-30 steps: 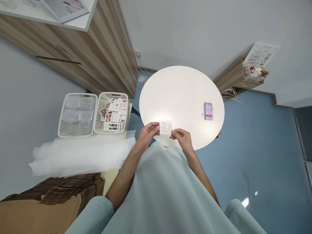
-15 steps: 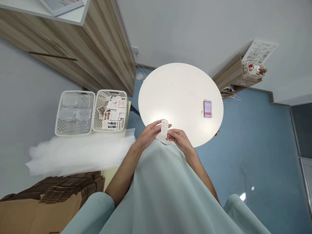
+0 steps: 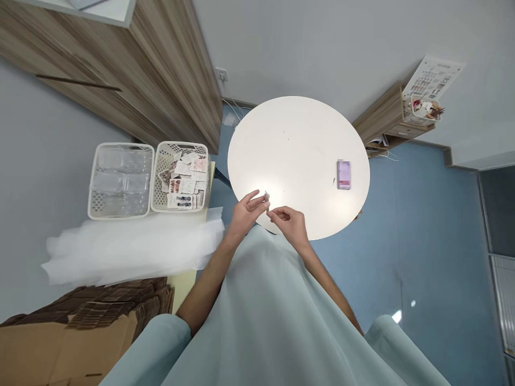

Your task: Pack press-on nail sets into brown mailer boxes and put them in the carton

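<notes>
Over the near edge of the round white table [image 3: 306,139], my left hand [image 3: 243,217] pinches a small printed card [image 3: 266,197] between thumb and fingers. The card stands nearly edge-on to me, so its faces barely show. At its lower end my right hand [image 3: 292,225] is closed, thumb against forefinger, touching or gripping the card's edge; the fingertips are too small to tell exactly. A phone-like rectangle [image 3: 344,175] with a blurred purple face lies on the table's right side.
To the left stand a white basket [image 3: 157,177] of small printed cards and another basket [image 3: 93,187] of clear plastic boxes. White translucent sheets [image 3: 132,249] and stacked flat cardboard [image 3: 60,343] lie nearer me. A wooden cabinet [image 3: 169,69] rises behind; a shelf [image 3: 382,118] stands at right.
The card has turned from showing its printed, lined face to nearly edge-on. My right hand has shifted slightly left and up along with it. The view has tilted a little.
</notes>
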`<state>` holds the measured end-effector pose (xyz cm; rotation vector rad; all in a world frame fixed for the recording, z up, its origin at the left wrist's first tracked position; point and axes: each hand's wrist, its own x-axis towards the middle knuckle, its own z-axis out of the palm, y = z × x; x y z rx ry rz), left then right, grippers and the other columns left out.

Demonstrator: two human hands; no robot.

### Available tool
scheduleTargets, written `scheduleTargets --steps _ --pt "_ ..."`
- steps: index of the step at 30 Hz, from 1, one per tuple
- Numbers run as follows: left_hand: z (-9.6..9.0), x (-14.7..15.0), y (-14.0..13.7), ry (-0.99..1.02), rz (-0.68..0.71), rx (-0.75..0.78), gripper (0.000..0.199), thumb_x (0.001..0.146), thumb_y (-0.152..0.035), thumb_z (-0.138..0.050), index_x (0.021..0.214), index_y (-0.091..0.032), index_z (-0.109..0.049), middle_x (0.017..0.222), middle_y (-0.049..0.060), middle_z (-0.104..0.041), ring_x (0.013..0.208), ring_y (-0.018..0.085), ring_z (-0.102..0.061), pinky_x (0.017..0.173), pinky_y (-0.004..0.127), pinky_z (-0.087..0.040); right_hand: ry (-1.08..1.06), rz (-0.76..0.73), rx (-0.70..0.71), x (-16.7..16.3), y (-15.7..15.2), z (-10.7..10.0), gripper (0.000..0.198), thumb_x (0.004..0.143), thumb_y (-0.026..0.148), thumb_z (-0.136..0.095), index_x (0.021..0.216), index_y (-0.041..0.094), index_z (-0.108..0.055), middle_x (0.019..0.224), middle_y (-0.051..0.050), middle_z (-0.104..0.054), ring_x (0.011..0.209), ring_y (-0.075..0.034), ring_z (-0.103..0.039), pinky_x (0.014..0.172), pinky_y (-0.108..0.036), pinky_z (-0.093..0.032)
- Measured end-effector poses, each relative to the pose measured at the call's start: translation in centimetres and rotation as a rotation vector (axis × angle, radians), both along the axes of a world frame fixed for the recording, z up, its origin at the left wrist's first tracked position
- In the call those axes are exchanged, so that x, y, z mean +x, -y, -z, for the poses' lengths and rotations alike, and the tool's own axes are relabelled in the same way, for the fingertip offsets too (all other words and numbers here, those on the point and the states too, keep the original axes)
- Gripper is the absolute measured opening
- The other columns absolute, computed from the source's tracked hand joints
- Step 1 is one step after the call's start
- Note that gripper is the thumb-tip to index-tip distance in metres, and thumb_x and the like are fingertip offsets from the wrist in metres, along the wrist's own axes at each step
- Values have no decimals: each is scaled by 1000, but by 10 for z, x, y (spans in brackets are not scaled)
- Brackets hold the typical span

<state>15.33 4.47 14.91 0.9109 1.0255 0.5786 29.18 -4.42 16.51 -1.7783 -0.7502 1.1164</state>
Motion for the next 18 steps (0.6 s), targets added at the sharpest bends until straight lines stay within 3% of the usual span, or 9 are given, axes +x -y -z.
scheduleTargets --steps 5,11,18 --pt "4 -7 -2 -50 4 42 85 77 -58 -89 145 -16 -63 142 20 -70 139 37 -62 119 52 -47 54 47 21 9 2 11 28 86 52 -77 86 23 -78 85 -4 -80 80 -23 -76 79 -37 -60" --pt "6 -11 -5 -68 -12 68 82 73 -58 -92 139 -15 -69 121 16 -80 118 33 -73 111 49 -53 -122 49 16 35 3 12 40 82 60 -83 86 21 -77 76 -6 -77 76 -23 -75 74 -36 -59" --pt "5 -7 -4 -75 -18 58 74 71 -53 -93 133 -16 -74 110 12 -80 105 27 -74 103 44 -57 -204 42 24 39 3 11 42 79 63 -85 84 21 -78 78 -5 -76 77 -22 -73 75 -35 -58"
